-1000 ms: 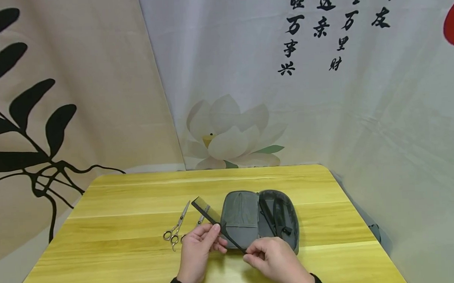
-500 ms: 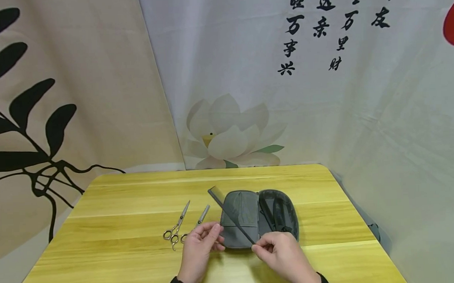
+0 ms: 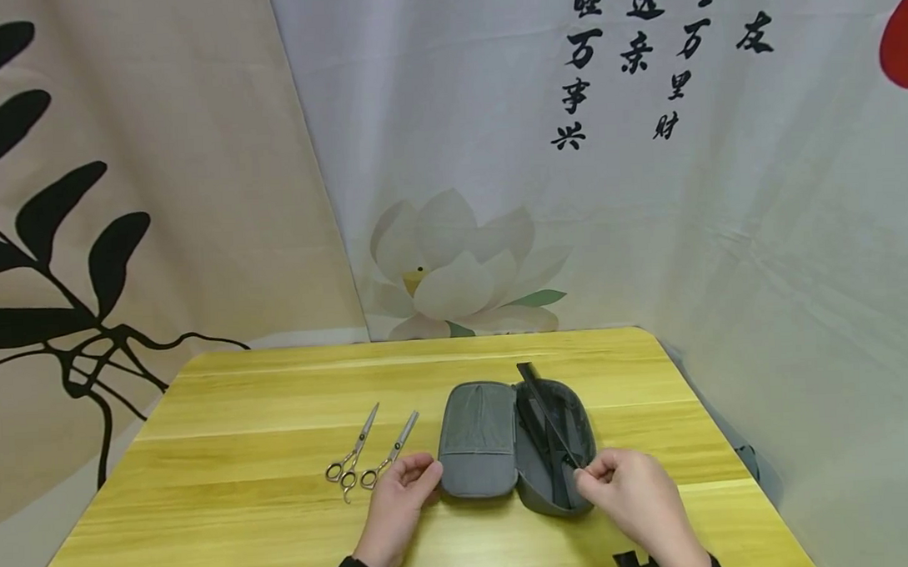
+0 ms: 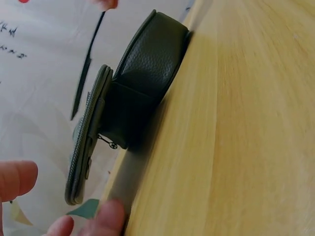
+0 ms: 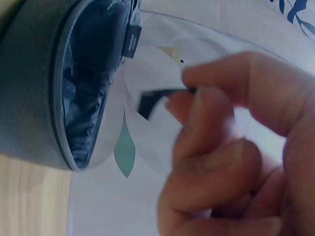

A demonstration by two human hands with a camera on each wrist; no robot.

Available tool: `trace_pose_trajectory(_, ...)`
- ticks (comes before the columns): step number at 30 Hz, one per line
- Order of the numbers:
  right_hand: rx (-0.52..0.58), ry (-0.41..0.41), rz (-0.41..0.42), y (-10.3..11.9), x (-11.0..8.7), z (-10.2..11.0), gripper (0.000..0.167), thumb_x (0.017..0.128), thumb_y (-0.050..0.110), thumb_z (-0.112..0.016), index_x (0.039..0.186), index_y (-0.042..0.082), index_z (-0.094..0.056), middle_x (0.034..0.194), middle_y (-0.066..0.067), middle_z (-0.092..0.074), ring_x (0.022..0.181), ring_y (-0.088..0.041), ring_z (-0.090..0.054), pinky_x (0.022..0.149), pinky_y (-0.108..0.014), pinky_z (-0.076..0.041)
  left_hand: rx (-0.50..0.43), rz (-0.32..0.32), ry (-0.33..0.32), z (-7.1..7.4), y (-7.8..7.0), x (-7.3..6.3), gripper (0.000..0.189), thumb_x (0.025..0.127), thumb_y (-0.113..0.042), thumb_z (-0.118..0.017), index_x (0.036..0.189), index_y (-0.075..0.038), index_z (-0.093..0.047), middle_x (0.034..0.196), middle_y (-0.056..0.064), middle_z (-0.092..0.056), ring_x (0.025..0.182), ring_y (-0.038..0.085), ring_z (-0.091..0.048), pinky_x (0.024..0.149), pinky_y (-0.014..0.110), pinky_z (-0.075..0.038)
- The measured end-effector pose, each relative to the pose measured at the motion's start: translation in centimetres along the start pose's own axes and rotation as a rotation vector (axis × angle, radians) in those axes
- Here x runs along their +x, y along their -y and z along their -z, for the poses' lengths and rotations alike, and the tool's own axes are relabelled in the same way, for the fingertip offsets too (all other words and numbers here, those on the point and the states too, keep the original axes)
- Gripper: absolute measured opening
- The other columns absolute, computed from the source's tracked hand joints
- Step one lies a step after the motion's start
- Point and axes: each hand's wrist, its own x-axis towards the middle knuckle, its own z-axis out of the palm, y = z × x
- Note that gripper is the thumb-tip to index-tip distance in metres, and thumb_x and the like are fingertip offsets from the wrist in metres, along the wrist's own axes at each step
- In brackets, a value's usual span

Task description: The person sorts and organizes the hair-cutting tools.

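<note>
My right hand pinches the thin tail of a black comb between thumb and index finger. The comb slants up over the right half of an open grey zip case. In the right wrist view the comb is foreshortened, outside the case's rim. From the left wrist view, the comb hangs above the case. Beside the case's left edge, my left hand holds nothing, its fingers loosely bent. Dark long tools lie in the right half, partly hidden by the comb.
Scissors and a second, thinning-type pair lie left of the case on the wooden table. A printed curtain hangs behind the table.
The left hand has let go of the comb and stays beside the case. The right hand has carried the comb rightward, from over the case's left flap to its right half, turning it more upright.
</note>
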Motion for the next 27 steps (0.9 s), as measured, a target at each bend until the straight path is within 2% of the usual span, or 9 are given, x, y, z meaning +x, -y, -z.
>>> trace_pose_trajectory(7,-0.079,0.083,-0.032,-0.7,-0.2,0.7,0.024,0.084,0.020,-0.080,0.065,0.023,-0.066,0.058,0.010,-0.061,0.050,-0.011,-0.043,0.049,-0.024,-0.034,-0.107,0.035,0.185,0.6,0.8,0.3,0.063,0.109,-0.020,-0.063,0.149,0.021,-0.036,0.110,0.016,-0.076,0.087,0.019,-0.073,0.078,0.033,-0.066)
trace_pose_trajectory(10,-0.098,0.089,-0.023,-0.8,-0.1,0.5,0.024,0.084,0.020,-0.081,0.066,0.022,-0.067,0.059,0.009,-0.061,0.051,-0.013,-0.045,0.049,-0.026,-0.035,-0.119,0.039,0.228,0.8,1.1,0.6,0.064,0.110,-0.018,-0.061,0.151,0.023,-0.034,0.104,0.015,-0.078,0.083,0.019,-0.074,0.074,0.032,-0.066)
trace_pose_trajectory(21,-0.162,0.063,0.042,-0.7,0.2,-0.9,0.028,0.082,0.020,-0.082,0.062,0.026,-0.064,0.060,0.013,-0.059,0.052,-0.011,-0.048,0.047,-0.028,-0.037,-0.128,0.051,0.237,0.7,1.5,0.7,0.064,0.108,-0.014,-0.064,0.151,0.023,-0.035,0.089,0.008,-0.075,0.071,0.013,-0.071,0.065,0.027,-0.064)
trace_pose_trajectory(27,-0.205,-0.019,0.027,-0.2,0.0,-1.1,0.036,0.084,0.024,-0.079,0.058,0.024,-0.054,0.053,0.011,-0.042,0.049,-0.011,-0.036,0.048,-0.025,-0.023,-0.123,0.051,0.231,0.7,1.4,0.6,0.063,0.108,-0.015,-0.064,0.151,0.022,-0.036,0.086,0.006,-0.074,0.069,0.012,-0.071,0.064,0.027,-0.064)
